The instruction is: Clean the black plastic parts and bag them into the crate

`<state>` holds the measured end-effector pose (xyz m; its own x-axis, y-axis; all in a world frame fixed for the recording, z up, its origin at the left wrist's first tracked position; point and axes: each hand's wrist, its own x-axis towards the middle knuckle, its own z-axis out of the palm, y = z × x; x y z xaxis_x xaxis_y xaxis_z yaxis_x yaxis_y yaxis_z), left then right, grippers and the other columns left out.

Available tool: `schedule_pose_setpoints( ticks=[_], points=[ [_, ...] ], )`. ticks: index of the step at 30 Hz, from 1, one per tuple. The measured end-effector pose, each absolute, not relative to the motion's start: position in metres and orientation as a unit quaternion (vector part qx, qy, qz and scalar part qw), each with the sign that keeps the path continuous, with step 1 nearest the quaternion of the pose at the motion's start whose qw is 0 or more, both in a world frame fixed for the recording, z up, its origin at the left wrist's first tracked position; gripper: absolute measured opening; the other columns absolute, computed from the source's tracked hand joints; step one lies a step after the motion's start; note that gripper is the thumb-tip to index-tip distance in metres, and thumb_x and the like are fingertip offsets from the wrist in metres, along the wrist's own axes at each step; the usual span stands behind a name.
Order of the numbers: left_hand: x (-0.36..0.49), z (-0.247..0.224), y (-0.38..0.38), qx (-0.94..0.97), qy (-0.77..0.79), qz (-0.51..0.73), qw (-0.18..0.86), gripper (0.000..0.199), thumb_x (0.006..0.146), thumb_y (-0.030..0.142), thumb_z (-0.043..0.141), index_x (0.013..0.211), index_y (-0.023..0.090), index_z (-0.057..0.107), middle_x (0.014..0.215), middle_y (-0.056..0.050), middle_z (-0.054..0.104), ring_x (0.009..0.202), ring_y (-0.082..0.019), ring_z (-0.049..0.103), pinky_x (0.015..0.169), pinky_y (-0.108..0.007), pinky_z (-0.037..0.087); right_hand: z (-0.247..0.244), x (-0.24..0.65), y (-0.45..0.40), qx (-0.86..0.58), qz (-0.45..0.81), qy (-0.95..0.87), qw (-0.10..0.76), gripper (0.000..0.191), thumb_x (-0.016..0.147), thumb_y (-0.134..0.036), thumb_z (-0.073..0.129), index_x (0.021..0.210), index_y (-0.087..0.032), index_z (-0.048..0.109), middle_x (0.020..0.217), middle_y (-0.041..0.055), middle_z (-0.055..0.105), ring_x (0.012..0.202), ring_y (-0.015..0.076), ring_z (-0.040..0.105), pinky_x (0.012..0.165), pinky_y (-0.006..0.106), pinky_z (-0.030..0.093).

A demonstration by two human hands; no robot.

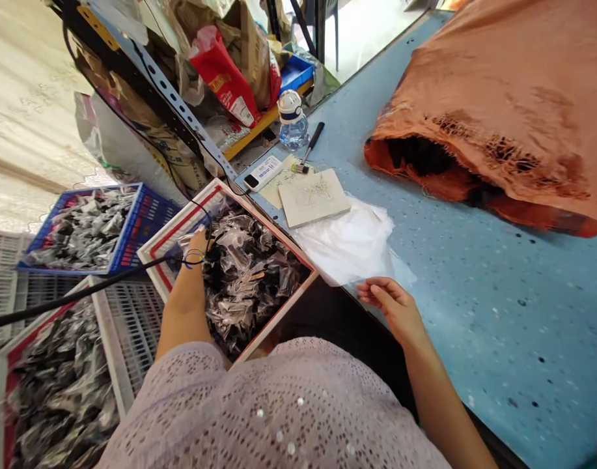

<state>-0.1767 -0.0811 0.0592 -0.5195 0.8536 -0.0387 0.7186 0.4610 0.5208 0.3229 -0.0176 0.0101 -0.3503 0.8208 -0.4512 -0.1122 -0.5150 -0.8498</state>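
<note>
My left hand (196, 240) reaches into the far left part of a white and red crate (279, 301) filled with dark items in clear plastic bags (252, 277). Clear plastic lies at its fingers, which are mostly hidden. Over the blue table's near edge is my right hand (385, 298), its fingers curled together by the corner of a stack of thin clear bags (351, 244). Whether those fingertips pinch a bag is too small to tell. A pale square board (314, 197) rests partly on the stack.
A large orange sack (513, 98) lies open on the blue table (478, 293). Behind the board are a black-handled tool (314, 142), a water bottle (293, 124) and a white box (265, 173). A blue crate (132, 228) and another filled crate (107, 352) stand left. A black cable (83, 293) crosses there.
</note>
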Motion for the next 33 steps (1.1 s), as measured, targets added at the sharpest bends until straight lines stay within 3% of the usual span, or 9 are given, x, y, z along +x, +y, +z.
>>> schedule_pose_setpoints(
  ticks=[4,8,10,14,18,20,23,29,33],
  points=[
    [-0.145,0.032,-0.056,0.464,0.851,0.149,0.198,0.04,0.097,0.04,0.064,0.129,0.017,0.06,0.13,-0.01,0.062,0.112,-0.024,0.065,0.094,-0.047,0.058,0.005,0.325,-0.023,-0.481,0.73,-0.365,0.32,0.035,0.078,-0.049,0.084,0.099,-0.023,0.075,0.096,0.0057,0.079,0.084,0.0186,0.074,0.081,0.034,0.062],
    [-0.082,0.015,-0.046,0.53,0.793,0.132,0.269,0.023,0.093,0.03,0.064,0.11,0.016,0.072,0.118,-0.011,0.071,0.111,-0.027,0.067,0.102,-0.044,0.053,0.0,0.344,-0.019,-0.48,0.731,-0.377,0.305,0.033,0.079,-0.049,0.083,0.099,-0.024,0.075,0.098,0.0056,0.079,0.086,0.0195,0.074,0.084,0.036,0.062],
    [-0.043,0.027,-0.044,0.579,0.741,0.144,0.307,0.021,0.092,0.03,0.061,0.104,0.021,0.076,0.112,-0.008,0.076,0.107,-0.027,0.07,0.1,-0.039,0.054,0.0,0.358,-0.009,-0.486,0.719,-0.388,0.311,0.032,0.08,-0.048,0.082,0.1,-0.024,0.075,0.099,0.0058,0.079,0.088,0.0205,0.074,0.087,0.039,0.062],
    [0.036,0.066,-0.006,0.703,0.568,0.209,0.372,0.034,0.095,0.041,0.057,0.125,0.033,0.07,0.126,-0.004,0.073,0.111,-0.026,0.071,0.098,-0.04,0.058,0.003,0.383,0.038,-0.505,0.636,-0.442,0.382,0.03,0.084,-0.046,0.075,0.107,-0.026,0.073,0.106,0.0066,0.078,0.095,0.0233,0.074,0.095,0.047,0.058],
    [0.115,0.075,0.109,0.798,0.493,0.204,0.278,0.039,0.094,0.027,0.053,0.131,0.031,0.066,0.135,-0.005,0.069,0.125,-0.023,0.066,0.109,-0.042,0.054,0.006,0.408,0.132,-0.551,0.383,-0.614,0.415,0.035,0.092,-0.032,0.052,0.119,-0.021,0.071,0.124,0.013,0.071,0.117,0.0279,0.066,0.109,0.055,0.048],
    [0.151,0.073,0.184,0.808,0.51,0.195,0.222,0.041,0.091,0.017,0.05,0.128,0.022,0.067,0.134,-0.012,0.069,0.128,-0.025,0.064,0.114,-0.043,0.049,0.014,0.429,0.185,-0.581,0.257,-0.683,0.36,0.044,0.09,-0.021,0.045,0.127,-0.016,0.068,0.131,0.0177,0.067,0.127,0.0312,0.06,0.113,0.057,0.044],
    [0.177,0.084,0.294,0.783,0.562,0.224,0.143,0.049,0.089,0.016,0.053,0.136,0.005,0.058,0.145,-0.027,0.056,0.141,-0.038,0.05,0.122,-0.058,0.034,0.038,0.467,0.257,-0.636,0.127,-0.692,0.317,0.059,0.087,-0.014,0.045,0.145,-0.009,0.054,0.145,0.0249,0.054,0.133,0.0388,0.053,0.112,0.062,0.04],
    [0.161,0.12,0.447,0.733,0.649,0.204,-0.008,0.087,0.081,0.049,0.073,0.149,0.006,0.039,0.164,-0.029,0.028,0.151,-0.047,0.028,0.122,-0.058,0.029,0.09,0.51,0.371,-0.66,0.03,-0.724,0.199,0.072,0.09,-0.031,0.062,0.155,-0.011,0.037,0.152,0.0248,0.045,0.136,0.0447,0.048,0.111,0.058,0.041],
    [0.155,0.117,0.498,0.729,0.653,0.203,-0.01,0.065,0.087,0.05,0.064,0.136,0.009,0.05,0.151,-0.029,0.046,0.143,-0.045,0.04,0.116,-0.058,0.034,0.08,0.493,0.418,-0.689,0.008,-0.702,0.18,0.066,0.096,-0.044,0.058,0.153,-0.015,0.039,0.153,0.0248,0.042,0.133,0.0444,0.049,0.105,0.057,0.045]
  ],
)
